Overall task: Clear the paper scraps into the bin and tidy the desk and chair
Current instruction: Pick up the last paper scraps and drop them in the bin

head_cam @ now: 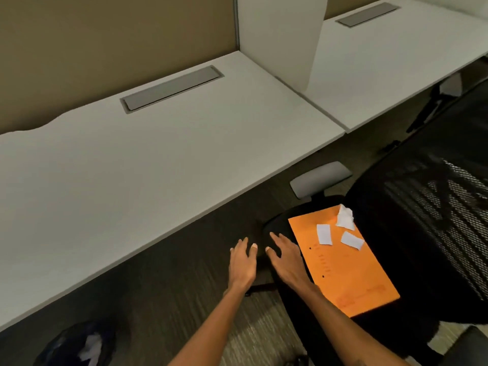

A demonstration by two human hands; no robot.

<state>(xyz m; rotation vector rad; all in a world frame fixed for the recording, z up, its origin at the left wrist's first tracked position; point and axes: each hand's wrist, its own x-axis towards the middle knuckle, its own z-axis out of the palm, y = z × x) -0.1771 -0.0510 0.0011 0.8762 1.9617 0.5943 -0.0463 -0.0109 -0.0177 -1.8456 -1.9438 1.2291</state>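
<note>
An orange envelope (343,265) lies on the black seat of the office chair (412,233). On the envelope rest three white paper scraps: a crumpled one (345,217) at the far end, a flat one (324,234) and another flat one (352,240). My right hand (286,256) hovers open over the seat's left edge, just left of the envelope. My left hand (242,262) is open beside it, above the carpet, holding nothing. A dark bin (76,344) with white paper inside stands at the bottom left under the white desk (132,165).
A grey cable tray lid (171,88) is set into the desk near the back. A white divider panel (282,40) separates a second desk (390,62) on the right. The chair's grey armrest (320,178) sits by the desk edge. Patterned carpet (184,286) covers the floor.
</note>
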